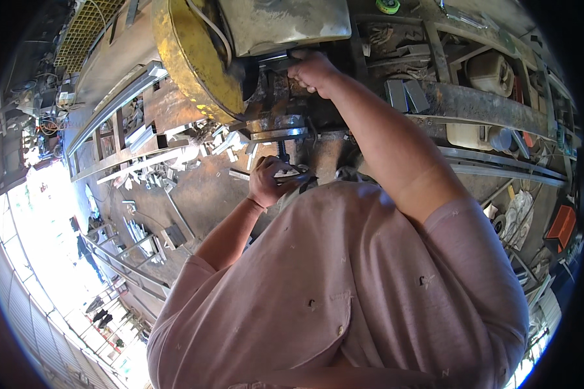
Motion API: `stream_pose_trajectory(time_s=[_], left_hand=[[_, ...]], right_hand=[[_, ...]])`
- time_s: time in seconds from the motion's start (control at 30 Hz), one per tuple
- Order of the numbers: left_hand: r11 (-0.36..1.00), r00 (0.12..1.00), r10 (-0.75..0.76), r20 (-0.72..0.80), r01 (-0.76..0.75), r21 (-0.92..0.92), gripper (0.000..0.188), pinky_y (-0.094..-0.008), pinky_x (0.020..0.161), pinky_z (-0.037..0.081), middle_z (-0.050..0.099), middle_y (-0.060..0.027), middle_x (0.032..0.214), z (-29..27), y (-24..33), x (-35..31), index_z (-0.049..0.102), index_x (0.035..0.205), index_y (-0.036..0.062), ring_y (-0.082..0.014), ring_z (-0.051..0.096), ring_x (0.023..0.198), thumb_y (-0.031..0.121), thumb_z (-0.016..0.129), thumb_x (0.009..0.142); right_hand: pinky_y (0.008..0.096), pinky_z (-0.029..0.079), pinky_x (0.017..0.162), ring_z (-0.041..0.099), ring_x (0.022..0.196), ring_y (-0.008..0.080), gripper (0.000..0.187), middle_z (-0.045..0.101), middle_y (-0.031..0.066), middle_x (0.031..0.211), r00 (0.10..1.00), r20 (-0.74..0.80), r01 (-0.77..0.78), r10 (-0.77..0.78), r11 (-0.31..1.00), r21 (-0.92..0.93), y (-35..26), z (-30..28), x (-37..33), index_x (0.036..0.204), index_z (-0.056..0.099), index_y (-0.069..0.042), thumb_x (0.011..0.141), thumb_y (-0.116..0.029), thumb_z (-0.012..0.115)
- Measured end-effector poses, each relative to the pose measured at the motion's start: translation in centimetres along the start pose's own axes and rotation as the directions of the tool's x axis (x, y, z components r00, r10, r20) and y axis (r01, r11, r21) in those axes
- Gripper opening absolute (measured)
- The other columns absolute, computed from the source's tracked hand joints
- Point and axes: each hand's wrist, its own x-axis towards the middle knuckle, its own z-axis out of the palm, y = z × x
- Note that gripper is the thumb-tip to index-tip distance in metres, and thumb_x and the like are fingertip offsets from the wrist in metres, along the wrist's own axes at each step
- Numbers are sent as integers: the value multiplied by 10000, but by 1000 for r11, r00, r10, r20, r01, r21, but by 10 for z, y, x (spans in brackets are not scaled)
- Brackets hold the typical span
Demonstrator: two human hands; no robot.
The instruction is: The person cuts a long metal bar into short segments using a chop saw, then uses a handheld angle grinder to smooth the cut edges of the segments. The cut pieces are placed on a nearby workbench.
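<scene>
Yellow guard [200, 68] L of R hand [313, 71], which grips blk handle [280, 61]; L hand [265, 182] clasps handwheel [292, 174] nr screw [283, 150].

Your right arm [396, 142] reaches far forward, nearly straight | your right hand [313, 70] curls into a grip | your left forearm [230, 230] angles inward | your left hand [266, 184], nearer your torso [344, 259], curls palm-down.
</scene>
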Motion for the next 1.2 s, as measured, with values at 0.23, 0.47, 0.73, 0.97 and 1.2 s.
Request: stream_pose_trajectory(time_s=[0.23,0.47,0.73,0.97,1.2], left_hand=[[816,901,-389,192,241,525,428,-487,898,569,673,-79,1189,46,56,25,748,1061,131,-297,620,1172,487,770,825],[964,964,-199,178,160,212,362,-455,898,584,684,-70,1161,9,38,12,741,1061,158,-308,657,1112,329,854,762],[951,953,-175,249,98,294,256,-461,791,584,698,-27,1011,13,30,11,740,917,159,-300,695,959,409,769,873],[882,871,-364,329,208,424,336,-481,815,602,722,-39,1100,25,44,23,788,1023,183,-303,736,987,481,683,910],[893,848,-375,375,222,392,383,-506,851,610,703,-69,1204,27,38,24,791,1055,157,-322,736,1024,487,677,896]], right_hand=[[266,280,441,428,528,87,678,535,-1,696,1000,12,-1,1,1000,6,-1,0,-1,1548,495,-71,900,-39,692],[267,282,446,429,530,83,692,531,-10,692,998,67,-7,11,999,-52,-7,-5,-4,1559,485,-77,900,-56,695],[262,282,451,421,533,78,720,515,-14,683,998,63,-21,21,1000,-1,-2,-6,0,1579,459,-74,896,-52,689],[286,293,442,451,516,99,591,551,6,681,999,39,-16,17,1000,-3,2,-8,5,1442,594,-75,866,-68,726],[274,290,448,460,529,101,712,554,16,688,1000,10,-6,6,999,-43,4,-7,2,1558,483,-92,889,-64,725]])
